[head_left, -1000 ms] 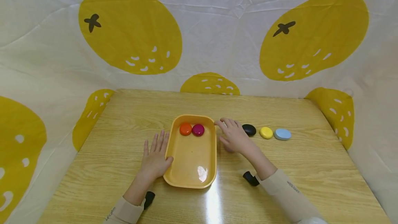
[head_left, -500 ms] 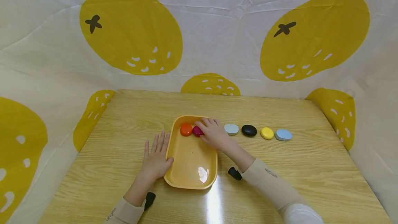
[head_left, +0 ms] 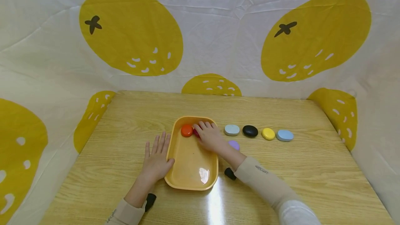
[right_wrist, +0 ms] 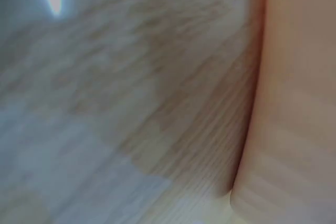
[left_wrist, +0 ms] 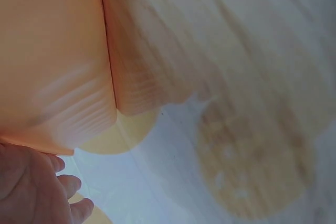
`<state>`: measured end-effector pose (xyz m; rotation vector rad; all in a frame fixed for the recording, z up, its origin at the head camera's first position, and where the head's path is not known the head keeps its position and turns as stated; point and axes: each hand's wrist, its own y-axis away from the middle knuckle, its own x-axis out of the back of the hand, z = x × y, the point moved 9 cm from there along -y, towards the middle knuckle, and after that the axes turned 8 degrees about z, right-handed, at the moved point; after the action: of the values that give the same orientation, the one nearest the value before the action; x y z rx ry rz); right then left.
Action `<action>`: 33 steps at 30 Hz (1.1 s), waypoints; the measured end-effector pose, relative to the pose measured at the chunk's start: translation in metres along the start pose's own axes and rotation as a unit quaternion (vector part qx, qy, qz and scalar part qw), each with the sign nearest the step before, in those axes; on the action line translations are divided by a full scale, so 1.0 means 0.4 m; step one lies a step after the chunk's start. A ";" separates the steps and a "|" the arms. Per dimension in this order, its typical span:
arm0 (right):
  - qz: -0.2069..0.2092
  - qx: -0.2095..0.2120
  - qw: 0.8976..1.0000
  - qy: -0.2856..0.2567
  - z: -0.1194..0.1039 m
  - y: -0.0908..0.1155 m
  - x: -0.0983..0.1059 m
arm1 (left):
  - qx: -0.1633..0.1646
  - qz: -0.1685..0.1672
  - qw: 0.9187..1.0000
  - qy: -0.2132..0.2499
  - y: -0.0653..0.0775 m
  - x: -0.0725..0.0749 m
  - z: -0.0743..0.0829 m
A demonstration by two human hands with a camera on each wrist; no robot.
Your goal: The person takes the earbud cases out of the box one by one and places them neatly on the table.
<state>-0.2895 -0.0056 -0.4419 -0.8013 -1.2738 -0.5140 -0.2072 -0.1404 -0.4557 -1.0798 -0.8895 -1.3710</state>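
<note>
The right hand (head_left: 210,137) has moved a little further to the left since half a second ago, and now it lies over the far right corner of the yellow tray (head_left: 191,176). Under its fingers (head_left: 200,126) only a thin red edge of the magenta stone (head_left: 196,133) shows, where earlier more of this stone was visible. The fingers lie almost straight on top of it, but I cannot tell if they pinch it or only touch it. Behind the wrist a purple stone (head_left: 233,145) is now uncovered on the table (head_left: 312,169); before, the arm hid it. The orange stone (head_left: 186,130) sits just left of the fingertips, in the same corner area of the tray, and looks unmoved.

The left hand (head_left: 157,160) stays flat on the table with straight fingers, its thumb touching the left rim of the tray (the left wrist view shows this rim close, blurred).

To the right of the right hand there is a row of stones, well apart from the tray: the grey stone (head_left: 232,130), the black stone (head_left: 250,131), the yellow stone (head_left: 268,133) and the blue stone (head_left: 284,135). The near half of the tray is bare, and the table has wide free wood on the far side and to the right.
</note>
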 end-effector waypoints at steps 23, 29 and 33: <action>-0.086 -0.018 0.992 0.086 -0.018 -0.004 -0.047 | -0.001 -0.006 1.000 0.003 -0.002 -0.005 -0.003; -0.076 -0.003 0.992 0.099 -0.025 0.000 -0.035 | -0.002 -0.007 1.000 0.001 -0.002 -0.008 -0.004; -0.078 0.000 0.992 0.097 -0.028 0.002 -0.028 | -0.001 -0.008 1.000 0.006 -0.001 -0.006 -0.002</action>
<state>-0.2845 -0.0145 -0.4540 -0.6380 -1.1615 -0.7013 -0.2078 -0.1406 -0.4581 -1.0668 -0.8908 -1.3901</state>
